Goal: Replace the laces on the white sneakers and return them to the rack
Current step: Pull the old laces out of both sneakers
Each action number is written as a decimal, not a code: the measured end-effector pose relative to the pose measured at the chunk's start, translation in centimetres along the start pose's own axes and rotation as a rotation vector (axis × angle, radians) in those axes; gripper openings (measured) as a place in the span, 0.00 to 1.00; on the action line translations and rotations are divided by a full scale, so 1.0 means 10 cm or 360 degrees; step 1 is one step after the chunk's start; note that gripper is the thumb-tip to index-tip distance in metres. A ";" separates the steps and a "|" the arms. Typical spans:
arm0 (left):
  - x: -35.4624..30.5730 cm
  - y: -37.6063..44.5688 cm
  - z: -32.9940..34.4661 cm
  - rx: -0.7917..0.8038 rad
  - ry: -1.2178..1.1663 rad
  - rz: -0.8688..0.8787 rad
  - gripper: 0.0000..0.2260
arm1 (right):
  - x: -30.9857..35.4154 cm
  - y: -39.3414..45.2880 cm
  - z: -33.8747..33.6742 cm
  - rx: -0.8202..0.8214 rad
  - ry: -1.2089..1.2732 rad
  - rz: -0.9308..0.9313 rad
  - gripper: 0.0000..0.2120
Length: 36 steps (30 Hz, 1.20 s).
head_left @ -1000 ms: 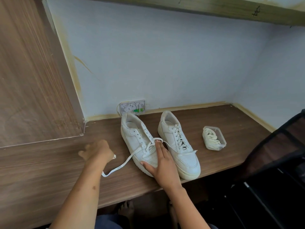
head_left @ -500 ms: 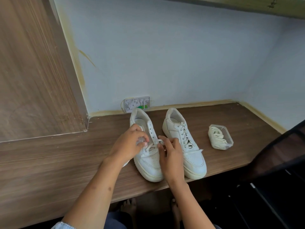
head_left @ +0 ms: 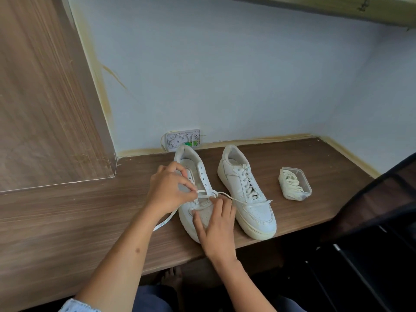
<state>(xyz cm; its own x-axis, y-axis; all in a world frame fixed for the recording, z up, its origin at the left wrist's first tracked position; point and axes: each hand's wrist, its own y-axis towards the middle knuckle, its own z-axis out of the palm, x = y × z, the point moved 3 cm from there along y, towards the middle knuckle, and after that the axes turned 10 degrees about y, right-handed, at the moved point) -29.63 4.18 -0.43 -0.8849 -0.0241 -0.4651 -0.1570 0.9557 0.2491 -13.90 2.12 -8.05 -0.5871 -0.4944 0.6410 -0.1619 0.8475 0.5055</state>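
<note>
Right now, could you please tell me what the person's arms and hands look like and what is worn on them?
Both forearms are bare, and so are the left hand and the right hand: no gloves, rings, watch or bracelets show. A small dark mark sits on the left forearm. At the bottom edge a pale blue sleeve cuff with an eyelet-like pattern covers the left upper arm. No sleeve shows on the right arm.

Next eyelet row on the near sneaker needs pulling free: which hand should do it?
Left, probably. The left hand already pinches the lace at the eyelets of the left sneaker; the right hand is lower, steadying its toe.
</note>
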 end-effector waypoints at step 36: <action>0.12 0.00 0.07 -0.0065 0.0042 -0.0121 0.06 | 0.02 -0.19 0.02 0.0301 0.0050 0.0104 0.39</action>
<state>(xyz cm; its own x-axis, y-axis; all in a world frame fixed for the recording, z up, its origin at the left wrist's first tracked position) -30.35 4.37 -1.61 -0.8809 -0.1044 -0.4616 -0.2415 0.9380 0.2487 -13.86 0.41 -8.98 -0.5765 -0.4406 0.6881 -0.2720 0.8976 0.3468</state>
